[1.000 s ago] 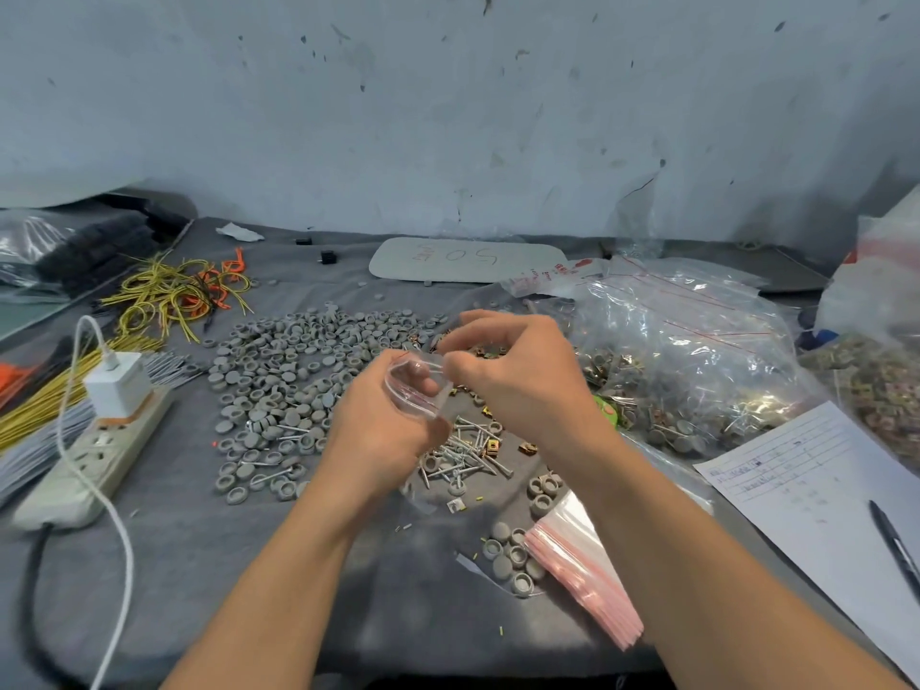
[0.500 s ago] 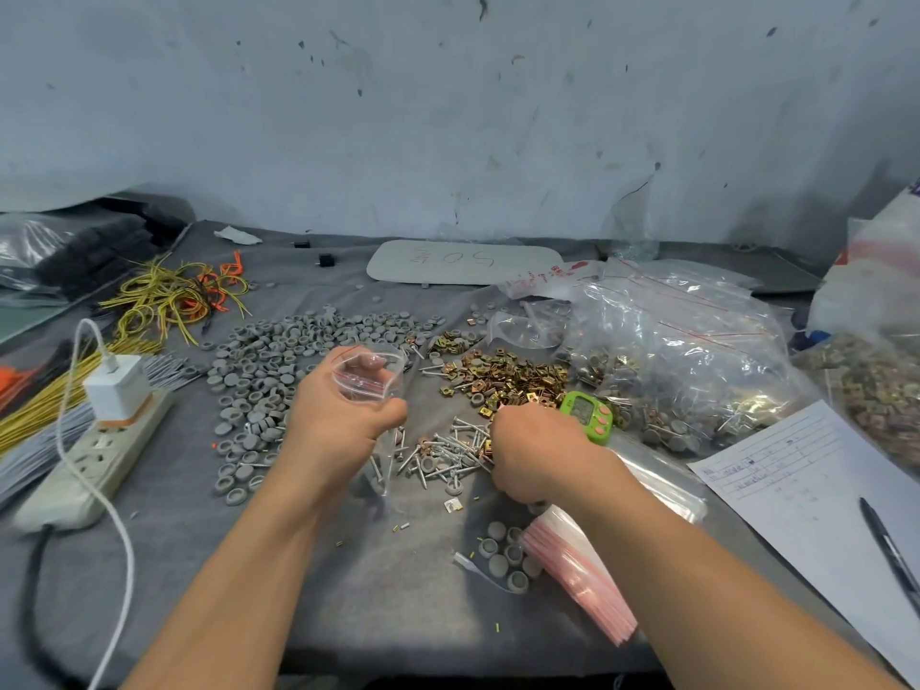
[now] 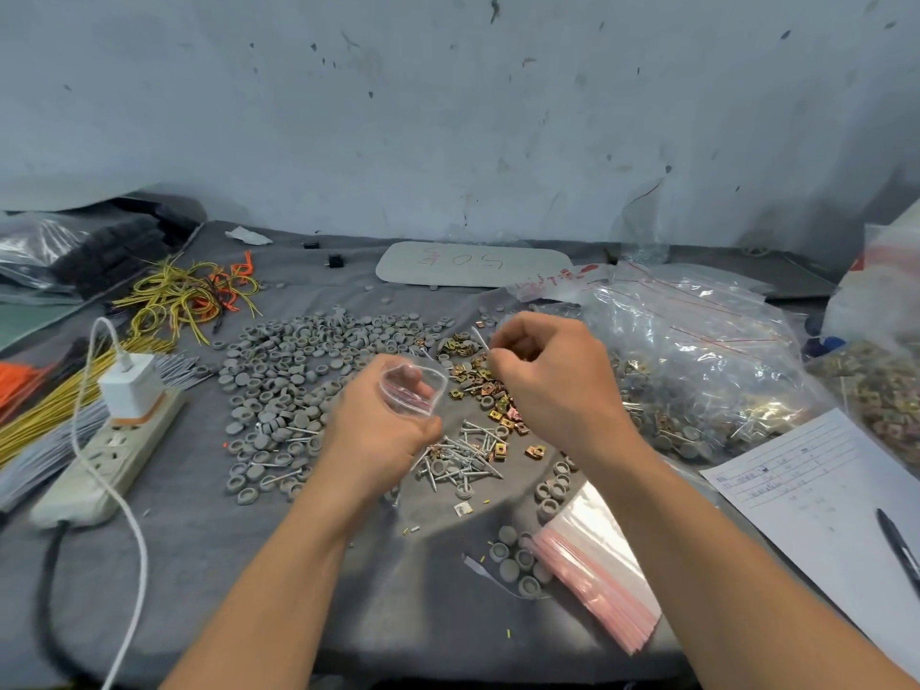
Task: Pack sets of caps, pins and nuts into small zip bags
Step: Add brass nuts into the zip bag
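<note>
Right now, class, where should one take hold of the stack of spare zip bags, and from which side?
Probably pinch the stack of spare zip bags by its pink zip edge, coming from the near left: that banded edge lies exposed on that side, while the clear ends lie flat.

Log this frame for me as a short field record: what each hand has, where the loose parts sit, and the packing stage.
left hand: holds small zip bag, mouth open
right hand: raised beside the bag mouth, pinches what looks like a pin
caps: grey pile, left of the hands
nuts: gold pile, between and beyond the hands
pins pile: between the wrists
empty bags: stack, near right
stage: filling; bag contents unclear
</note>
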